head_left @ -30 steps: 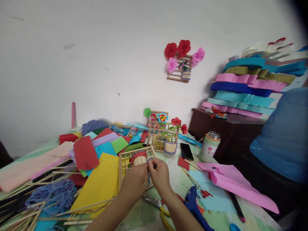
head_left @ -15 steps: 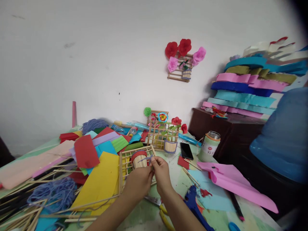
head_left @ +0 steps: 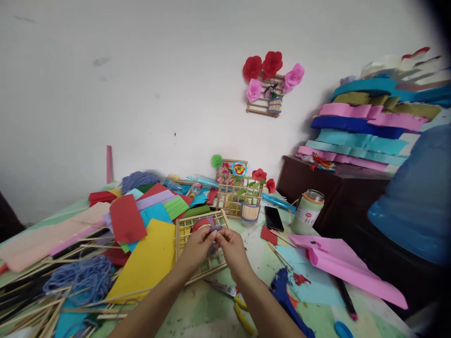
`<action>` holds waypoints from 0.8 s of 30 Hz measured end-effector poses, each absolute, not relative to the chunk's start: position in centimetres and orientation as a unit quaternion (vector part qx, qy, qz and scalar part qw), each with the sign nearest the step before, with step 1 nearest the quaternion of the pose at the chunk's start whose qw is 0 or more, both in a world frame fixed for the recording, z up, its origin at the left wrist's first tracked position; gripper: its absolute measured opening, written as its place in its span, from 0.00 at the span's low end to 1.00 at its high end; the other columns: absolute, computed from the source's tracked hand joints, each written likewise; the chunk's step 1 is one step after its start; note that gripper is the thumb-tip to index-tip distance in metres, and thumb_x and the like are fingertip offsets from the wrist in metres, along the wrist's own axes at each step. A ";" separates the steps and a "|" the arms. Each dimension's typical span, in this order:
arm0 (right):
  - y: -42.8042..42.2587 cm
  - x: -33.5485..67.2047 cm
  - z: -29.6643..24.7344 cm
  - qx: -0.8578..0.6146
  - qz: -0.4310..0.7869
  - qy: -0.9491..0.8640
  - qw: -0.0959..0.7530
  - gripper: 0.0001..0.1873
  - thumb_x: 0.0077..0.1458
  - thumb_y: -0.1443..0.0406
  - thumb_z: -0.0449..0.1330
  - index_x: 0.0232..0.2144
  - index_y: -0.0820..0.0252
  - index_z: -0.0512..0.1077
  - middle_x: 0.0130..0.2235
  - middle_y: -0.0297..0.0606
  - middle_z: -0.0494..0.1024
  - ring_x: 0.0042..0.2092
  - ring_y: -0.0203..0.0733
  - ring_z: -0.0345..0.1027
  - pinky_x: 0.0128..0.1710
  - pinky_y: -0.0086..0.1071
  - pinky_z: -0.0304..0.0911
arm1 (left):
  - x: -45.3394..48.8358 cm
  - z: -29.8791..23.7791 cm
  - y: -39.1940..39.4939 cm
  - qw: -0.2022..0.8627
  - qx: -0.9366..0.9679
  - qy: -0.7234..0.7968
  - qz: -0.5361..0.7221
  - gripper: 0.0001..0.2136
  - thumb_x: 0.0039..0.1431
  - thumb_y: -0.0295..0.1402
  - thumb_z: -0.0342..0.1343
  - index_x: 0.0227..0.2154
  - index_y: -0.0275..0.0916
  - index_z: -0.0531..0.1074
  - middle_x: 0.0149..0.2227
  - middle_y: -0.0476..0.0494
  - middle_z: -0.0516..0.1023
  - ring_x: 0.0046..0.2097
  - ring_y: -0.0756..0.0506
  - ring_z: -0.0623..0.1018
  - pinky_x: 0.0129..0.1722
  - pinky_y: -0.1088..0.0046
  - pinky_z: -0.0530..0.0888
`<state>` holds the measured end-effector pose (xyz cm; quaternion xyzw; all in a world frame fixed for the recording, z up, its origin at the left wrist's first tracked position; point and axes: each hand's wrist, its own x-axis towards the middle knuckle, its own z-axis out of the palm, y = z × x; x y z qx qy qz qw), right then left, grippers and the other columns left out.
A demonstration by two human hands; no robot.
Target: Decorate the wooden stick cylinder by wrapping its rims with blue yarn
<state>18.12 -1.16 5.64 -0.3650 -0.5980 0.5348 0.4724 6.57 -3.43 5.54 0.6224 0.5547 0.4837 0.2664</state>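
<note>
My left hand (head_left: 196, 247) and my right hand (head_left: 231, 249) meet fingertip to fingertip, both closed in a pinch on a strand of purple yarn (head_left: 218, 228). Beneath them lies a stick lattice (head_left: 201, 274) on the table. On the lattice sits a small basket of sticks with a red band (head_left: 199, 224), mostly covered by my left hand. Purple yarn shows beside its red band. Just below my right wrist lie yellow-handled scissors (head_left: 229, 290), partly behind my forearm.
Coloured paper sheets (head_left: 141, 263), loose sticks and a tangle of purple yarn (head_left: 80, 278) cover the left side. Behind stands a lattice with paper flowers (head_left: 243, 197). To the right are a phone (head_left: 274, 218), a jar (head_left: 307, 213), a blue glue gun (head_left: 282, 291) and pink paper (head_left: 347, 267).
My left hand has turned and risen so its fingertips meet those of my right. The yarn strand that trailed leftward over the basket is now gathered at my fingertips.
</note>
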 end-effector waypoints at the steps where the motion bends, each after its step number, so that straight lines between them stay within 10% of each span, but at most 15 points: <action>1: -1.1 18.2 5.6 -0.366 0.534 -0.598 0.473 0.12 0.44 0.60 0.55 0.18 0.63 0.65 0.19 0.30 0.64 0.23 0.30 0.54 0.26 0.25 0.51 | 6.4 5.6 -3.4 0.260 0.621 0.567 0.475 0.16 0.55 0.41 0.46 0.29 0.34 0.72 0.30 0.43 0.75 0.34 0.44 0.73 0.35 0.68 0.69; 14: -0.7 18.9 6.2 -0.368 0.527 -0.605 0.470 0.13 0.46 0.59 0.55 0.19 0.63 0.65 0.18 0.30 0.65 0.23 0.30 0.55 0.26 0.25 0.52 | 5.5 6.6 -3.6 0.321 0.515 0.556 0.569 0.15 0.48 0.43 0.55 0.29 0.33 0.72 0.21 0.51 0.69 0.23 0.51 0.68 0.24 0.76 0.65; 24: -0.4 19.1 6.2 -0.365 0.514 -0.631 0.453 0.11 0.46 0.61 0.54 0.20 0.63 0.65 0.18 0.29 0.64 0.22 0.30 0.54 0.25 0.24 0.51 | 5.6 6.8 -3.6 0.326 0.664 0.520 0.428 0.13 0.42 0.27 0.49 0.31 0.34 0.74 0.31 0.45 0.77 0.36 0.44 0.74 0.36 0.72 0.69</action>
